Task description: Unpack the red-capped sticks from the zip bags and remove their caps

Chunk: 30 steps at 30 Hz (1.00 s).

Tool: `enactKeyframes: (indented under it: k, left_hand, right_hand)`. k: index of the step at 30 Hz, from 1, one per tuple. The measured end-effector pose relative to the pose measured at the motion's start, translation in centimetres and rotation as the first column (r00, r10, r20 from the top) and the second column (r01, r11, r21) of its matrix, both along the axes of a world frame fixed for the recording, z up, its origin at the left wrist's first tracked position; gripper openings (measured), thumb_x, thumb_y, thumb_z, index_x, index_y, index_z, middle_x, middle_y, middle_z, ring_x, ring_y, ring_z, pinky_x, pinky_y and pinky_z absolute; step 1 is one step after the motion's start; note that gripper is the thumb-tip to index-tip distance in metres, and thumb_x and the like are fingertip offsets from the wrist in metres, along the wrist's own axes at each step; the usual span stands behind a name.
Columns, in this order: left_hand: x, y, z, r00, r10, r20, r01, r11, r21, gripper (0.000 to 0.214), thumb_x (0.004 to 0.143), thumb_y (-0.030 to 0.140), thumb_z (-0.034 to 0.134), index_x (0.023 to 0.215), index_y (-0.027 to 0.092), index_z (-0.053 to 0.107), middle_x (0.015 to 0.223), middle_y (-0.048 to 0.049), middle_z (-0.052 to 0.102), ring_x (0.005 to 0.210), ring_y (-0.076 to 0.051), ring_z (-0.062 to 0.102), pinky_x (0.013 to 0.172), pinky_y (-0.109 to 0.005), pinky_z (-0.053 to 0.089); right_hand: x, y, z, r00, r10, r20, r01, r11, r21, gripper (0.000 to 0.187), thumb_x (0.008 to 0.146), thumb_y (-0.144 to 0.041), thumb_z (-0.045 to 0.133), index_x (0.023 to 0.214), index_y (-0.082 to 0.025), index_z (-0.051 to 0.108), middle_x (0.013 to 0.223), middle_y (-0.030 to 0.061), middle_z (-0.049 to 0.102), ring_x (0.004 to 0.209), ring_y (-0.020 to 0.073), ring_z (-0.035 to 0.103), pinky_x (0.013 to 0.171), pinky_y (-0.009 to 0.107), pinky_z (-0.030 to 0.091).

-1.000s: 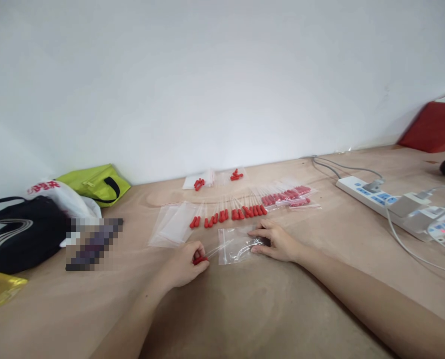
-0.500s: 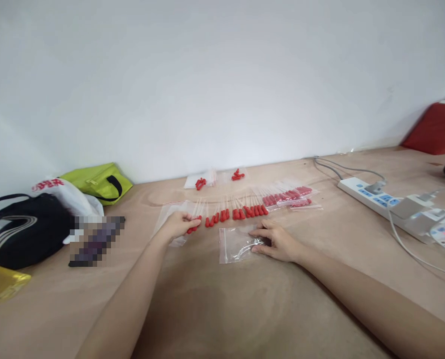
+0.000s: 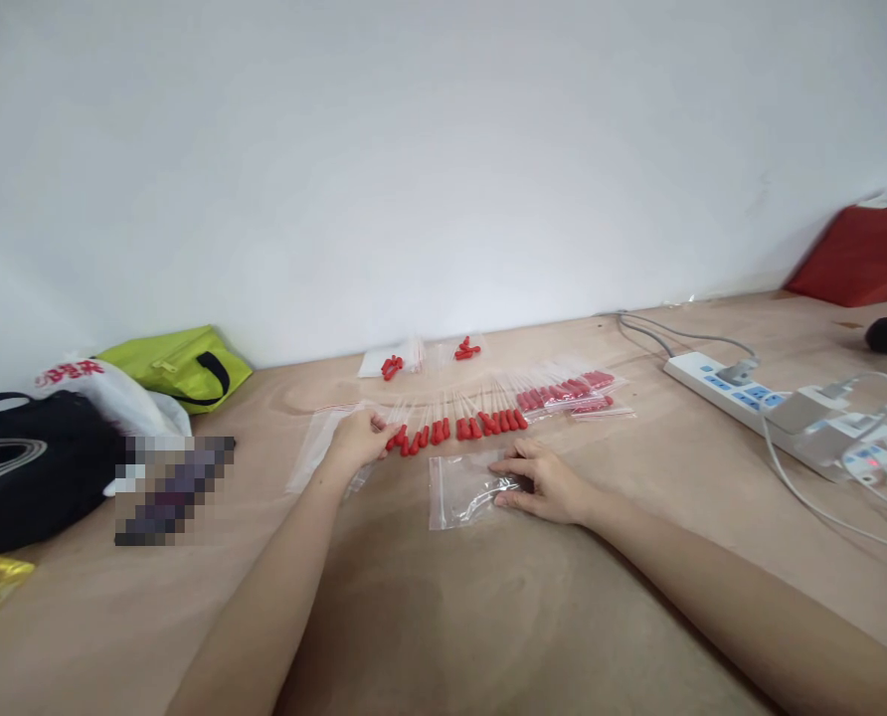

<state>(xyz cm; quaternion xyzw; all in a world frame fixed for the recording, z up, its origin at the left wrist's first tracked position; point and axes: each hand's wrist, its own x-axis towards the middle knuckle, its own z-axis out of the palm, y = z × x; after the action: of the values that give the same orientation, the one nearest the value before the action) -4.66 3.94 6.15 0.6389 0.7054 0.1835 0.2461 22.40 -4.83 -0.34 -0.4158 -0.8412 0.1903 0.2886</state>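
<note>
Thin pale sticks with red ends lie in a fanned row, red ends toward me. At the row's left end my left hand is closed, thumb and fingertips at the leftmost red-tipped stick. Under and beside that hand lie clear zip bags. My right hand rests palm down with its fingers apart on the right part of a flat clear zip bag, in front of the row. Filled bags of red-tipped sticks overlap at the row's right end.
Two small bags with red pieces lie near the wall. A white power strip with chargers and cables stands right, a red bag beyond. Left are a green pouch, a black bag and a blurred dark object.
My left hand has shifted slightly at the row's left end, and the leftmost red ends now sit closer to their neighbours. My right hand stays on the bag. The view has turned slightly right.
</note>
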Motion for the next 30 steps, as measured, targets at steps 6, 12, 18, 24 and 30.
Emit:
enactKeyframes:
  k: [6,12,18,24,30]
  left_hand:
    - [-0.2,-4.3,-1.0,0.985,-0.089,-0.150,0.136,0.929,0.344,0.022,0.075,0.037,0.049,0.063,0.019,0.052,0.057,0.0015,0.056,0.054,-0.013,0.053,0.055,-0.023,0.039]
    - [2.2,-7.5,-3.4,0.932,-0.361,0.031,0.327,0.874,0.359,0.021,0.071,0.037,0.056,0.077,0.019,0.050,0.084,-0.0017,0.057,0.076,-0.014,0.055,0.069,-0.027,0.045]
    - [3.5,-8.1,-1.9,0.864,-0.500,0.054,0.496,0.865,0.076,0.014,0.067,0.025,0.059,0.073,0.019,0.047,0.065,0.0043,0.051,0.061,-0.011,0.050,0.058,-0.023,0.042]
    - [0.4,-7.9,-2.6,0.896,-0.369,0.246,0.288,0.906,0.309,0.014,0.073,0.030,0.048,0.083,0.020,0.046,0.071,0.0021,0.053,0.064,-0.012,0.055,0.060,-0.024,0.045]
    - [-6.5,-4.6,-2.8,0.862,0.204,0.464,-0.403,0.830,0.385,0.021,0.065,0.029,0.054,0.079,0.020,0.040,0.070,0.0026,0.050,0.060,-0.013,0.061,0.057,-0.023,0.048]
  right_hand:
    - [0.1,0.0,0.2,0.999,0.032,0.035,-0.033,0.999,0.029,0.041,0.077,-0.044,0.056,0.107,-0.017,0.061,0.092,0.0086,0.053,0.084,0.0180,0.050,0.078,0.033,0.042]
    - [0.1,0.0,1.1,0.965,0.255,0.055,-0.258,0.965,0.045,0.033,0.082,-0.037,0.052,0.108,-0.017,0.060,0.100,0.0096,0.056,0.093,0.0181,0.050,0.084,0.033,0.041]
    - [-0.5,-0.3,0.5,0.952,0.293,-0.085,-0.288,0.955,0.069,0.029,0.082,-0.033,0.053,0.105,-0.018,0.061,0.100,0.0083,0.059,0.092,0.0161,0.054,0.083,0.030,0.043]
    - [1.2,1.1,0.5,0.983,-0.157,-0.097,0.179,0.940,0.291,0.023,0.082,-0.030,0.049,0.096,-0.020,0.064,0.090,0.0077,0.059,0.084,0.0180,0.053,0.078,0.034,0.042]
    - [6.8,4.2,0.2,0.799,-0.601,0.028,0.559,0.759,0.333,0.032,0.074,-0.032,0.053,0.104,-0.022,0.061,0.104,0.0088,0.058,0.098,0.0247,0.050,0.083,0.041,0.034]
